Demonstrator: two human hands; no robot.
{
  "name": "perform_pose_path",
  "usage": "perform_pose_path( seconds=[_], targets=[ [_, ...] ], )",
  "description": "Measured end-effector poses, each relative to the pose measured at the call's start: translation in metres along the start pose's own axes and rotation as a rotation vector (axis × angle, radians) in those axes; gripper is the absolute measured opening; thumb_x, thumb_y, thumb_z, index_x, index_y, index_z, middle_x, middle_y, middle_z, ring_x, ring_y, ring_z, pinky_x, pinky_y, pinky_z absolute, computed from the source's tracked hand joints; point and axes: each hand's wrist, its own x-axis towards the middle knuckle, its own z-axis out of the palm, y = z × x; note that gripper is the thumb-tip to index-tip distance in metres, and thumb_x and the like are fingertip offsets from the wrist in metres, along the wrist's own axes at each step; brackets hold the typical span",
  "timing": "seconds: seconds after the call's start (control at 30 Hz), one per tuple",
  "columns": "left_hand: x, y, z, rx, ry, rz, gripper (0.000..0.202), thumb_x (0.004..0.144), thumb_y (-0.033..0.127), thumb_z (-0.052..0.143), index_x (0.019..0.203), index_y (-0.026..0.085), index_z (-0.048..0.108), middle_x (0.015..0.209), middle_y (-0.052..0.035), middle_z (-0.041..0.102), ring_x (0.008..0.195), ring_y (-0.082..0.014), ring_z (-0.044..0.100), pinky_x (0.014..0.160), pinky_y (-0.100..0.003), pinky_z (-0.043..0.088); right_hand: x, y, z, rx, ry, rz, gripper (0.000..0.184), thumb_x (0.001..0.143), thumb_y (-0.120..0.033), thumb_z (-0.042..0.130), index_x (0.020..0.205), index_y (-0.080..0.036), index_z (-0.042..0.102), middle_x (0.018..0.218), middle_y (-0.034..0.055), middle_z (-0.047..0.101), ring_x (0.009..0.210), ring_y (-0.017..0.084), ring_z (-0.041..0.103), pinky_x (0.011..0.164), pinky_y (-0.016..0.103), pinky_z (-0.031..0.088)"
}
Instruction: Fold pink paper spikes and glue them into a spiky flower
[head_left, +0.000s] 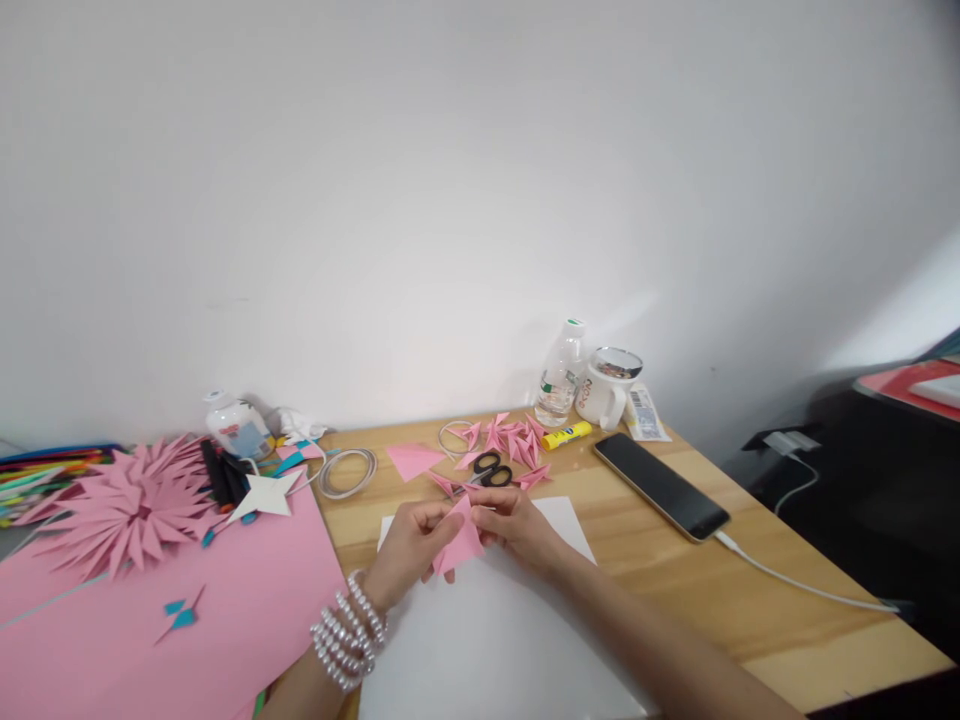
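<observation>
Between my two hands is a small piece of folded pink paper (460, 543), held above a white sheet (495, 640). My left hand (415, 545), with a pearl bracelet at the wrist, pinches the paper's left side. The fingers of my right hand (517, 525) close on its upper right edge. Just beyond the hands lie black-handled scissors (493, 470), their blades partly hidden. Several folded pink paper pieces (517, 440) are heaped behind them, and a flat pink paper piece (415, 460) lies to the left.
A yellow glue stick (567, 435), a water bottle (561, 375) and a white mug (606, 390) stand or lie at the back. On the right is a phone (661, 487) with a cable. A spiky pink paper flower (135, 510) rests on pink card (247, 610) at left.
</observation>
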Motion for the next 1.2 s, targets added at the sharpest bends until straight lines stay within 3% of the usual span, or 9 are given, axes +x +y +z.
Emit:
perform_pose_path(
  seconds=[0.13, 0.3, 0.7, 0.83, 1.03, 1.2],
  targets=[
    [0.0, 0.001, 0.004, 0.051, 0.047, 0.0, 0.043, 0.076, 0.05, 0.048, 0.062, 0.014, 0.065, 0.035, 0.002, 0.052, 0.026, -0.0056, 0.034, 0.03, -0.017, 0.023, 0.0, 0.001, 0.001, 0.057, -0.019, 0.012, 0.025, 0.063, -0.037, 0.069, 0.075, -0.015, 0.068, 0.059, -0.0015, 0.053, 0.048, 0.006, 0.043, 0.047, 0.019, 0.036],
    [-0.001, 0.0, 0.01, 0.124, 0.176, 0.08, 0.041, 0.076, 0.047, 0.05, 0.054, 0.015, 0.063, 0.041, 0.003, 0.052, 0.031, -0.0082, 0.045, 0.032, -0.018, 0.028, 0.0, 0.002, 0.003, 0.091, 0.011, 0.018, 0.022, 0.061, -0.036, 0.071, 0.066, -0.015, 0.068, 0.054, -0.0022, 0.053, 0.047, 0.006, 0.042, 0.049, 0.021, 0.039],
    [-0.001, -0.006, 0.013, 0.159, 0.224, 0.068, 0.042, 0.075, 0.046, 0.051, 0.047, 0.015, 0.055, 0.039, 0.0034, 0.049, 0.028, -0.0076, 0.044, 0.03, -0.017, 0.026, -0.001, 0.004, 0.004, 0.135, -0.007, 0.018, 0.017, 0.058, -0.031, 0.073, 0.063, -0.015, 0.069, 0.056, -0.0017, 0.057, 0.045, 0.006, 0.045, 0.045, 0.02, 0.039],
    [0.0, -0.007, 0.012, 0.152, 0.191, 0.075, 0.039, 0.073, 0.045, 0.054, 0.049, 0.015, 0.058, 0.041, 0.0031, 0.051, 0.029, -0.0073, 0.044, 0.029, -0.017, 0.026, 0.0, 0.006, 0.003, 0.164, 0.039, 0.05, 0.018, 0.055, -0.031, 0.075, 0.06, -0.015, 0.067, 0.057, -0.0015, 0.059, 0.043, 0.006, 0.046, 0.045, 0.02, 0.04],
    [0.0, 0.0, 0.009, 0.058, 0.022, 0.078, 0.039, 0.078, 0.046, 0.047, 0.06, 0.014, 0.062, 0.054, 0.0, 0.06, 0.033, -0.0052, 0.041, 0.033, -0.016, 0.03, 0.001, 0.004, 0.002, 0.145, 0.076, 0.033, 0.02, 0.056, -0.03, 0.074, 0.061, -0.014, 0.064, 0.052, -0.0036, 0.055, 0.042, 0.005, 0.044, 0.043, 0.019, 0.038],
    [0.0, 0.0, 0.009, 0.084, 0.004, 0.054, 0.041, 0.077, 0.048, 0.047, 0.059, 0.014, 0.062, 0.051, -0.001, 0.06, 0.031, -0.005, 0.039, 0.032, -0.016, 0.027, 0.0, 0.002, 0.004, 0.12, 0.069, 0.014, 0.022, 0.055, -0.029, 0.075, 0.068, -0.015, 0.067, 0.055, -0.0025, 0.057, 0.044, 0.006, 0.045, 0.044, 0.02, 0.039]
  ],
)
